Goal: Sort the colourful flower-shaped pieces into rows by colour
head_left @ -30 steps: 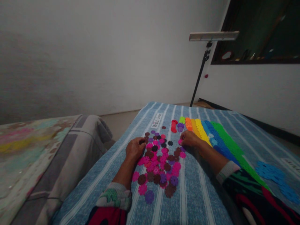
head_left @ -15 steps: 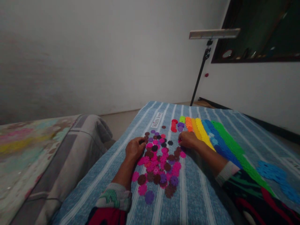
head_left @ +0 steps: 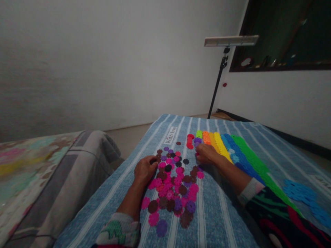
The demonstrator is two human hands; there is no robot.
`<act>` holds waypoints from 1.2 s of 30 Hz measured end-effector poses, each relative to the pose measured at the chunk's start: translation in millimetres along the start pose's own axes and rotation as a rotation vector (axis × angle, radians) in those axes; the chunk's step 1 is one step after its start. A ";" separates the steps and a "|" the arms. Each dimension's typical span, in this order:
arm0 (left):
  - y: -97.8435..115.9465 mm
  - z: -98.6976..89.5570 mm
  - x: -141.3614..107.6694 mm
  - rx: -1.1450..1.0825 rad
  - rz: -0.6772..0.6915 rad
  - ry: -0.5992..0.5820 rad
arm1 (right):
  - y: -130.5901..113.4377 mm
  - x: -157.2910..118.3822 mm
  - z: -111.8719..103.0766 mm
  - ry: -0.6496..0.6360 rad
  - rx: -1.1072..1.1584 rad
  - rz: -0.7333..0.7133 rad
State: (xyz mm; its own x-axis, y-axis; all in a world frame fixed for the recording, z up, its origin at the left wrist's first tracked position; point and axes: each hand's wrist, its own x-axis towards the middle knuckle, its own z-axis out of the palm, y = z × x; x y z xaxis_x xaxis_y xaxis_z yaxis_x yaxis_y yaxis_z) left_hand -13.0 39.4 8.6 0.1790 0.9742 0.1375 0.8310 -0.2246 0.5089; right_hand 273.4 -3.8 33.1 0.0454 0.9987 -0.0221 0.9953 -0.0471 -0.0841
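Observation:
A loose pile of notched plastic discs (head_left: pixel 169 186), pink, brown, purple and black, lies on the striped blue cloth (head_left: pixel 121 196). My left hand (head_left: pixel 145 169) rests at the pile's upper left edge, fingers curled together beside some brown discs (head_left: pixel 159 155). What it pinches, if anything, is hidden. Right of the pile, my right hand (head_left: pixel 207 154) is closed with its fingertips down, just below a short row of purple discs (head_left: pixel 198 140). A bit of pink shows at its fingertips, too small to make out. A short red row of discs (head_left: pixel 190 141) lies to its upper left.
Overlapping rows of orange discs (head_left: pixel 206 137), yellow discs (head_left: pixel 221 144), blue discs (head_left: pixel 240 158) and green discs (head_left: pixel 254 160) run along the right side. Light blue discs (head_left: pixel 300 191) lie farther right. A lamp on a stand (head_left: pixel 219 74) rises behind; a draped surface (head_left: pixel 85 165) is at left.
The whole view has shifted slightly, so the pile and cloth sit a little lower and left. Both hands keep nearly the same places beside the discs.

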 end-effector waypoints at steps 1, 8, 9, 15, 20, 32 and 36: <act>-0.3 0.5 0.1 -0.006 0.002 0.003 | 7.8 3.6 -5.7 0.007 -0.030 -0.001; -0.2 1.7 -1.0 -0.046 -0.017 0.004 | 46.3 30.7 -20.8 0.000 -0.182 -0.021; 0.2 1.3 -1.4 -0.047 -0.015 0.002 | 47.1 33.4 -18.8 -0.005 -0.196 -0.033; -0.7 1.6 -2.7 -0.066 0.009 0.005 | 46.0 45.8 -8.1 -0.041 -0.260 -0.055; -3.6 3.7 -1.8 -0.060 0.004 0.024 | 45.8 49.8 -6.5 -0.046 -0.282 -0.060; -4.5 4.6 -0.8 -0.054 -0.009 0.010 | 48.7 51.2 -2.7 0.014 -0.258 -0.053; -5.3 5.2 -0.6 -0.067 -0.009 0.018 | 55.2 49.3 -5.6 0.050 -0.225 -0.037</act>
State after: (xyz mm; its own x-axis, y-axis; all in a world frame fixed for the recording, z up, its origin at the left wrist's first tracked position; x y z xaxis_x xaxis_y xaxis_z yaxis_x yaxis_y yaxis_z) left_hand -14.8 40.1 1.4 0.1621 0.9756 0.1479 0.7953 -0.2179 0.5657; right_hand 331.0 43.0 32.9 0.0076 0.9996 0.0269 0.9901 -0.0113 0.1400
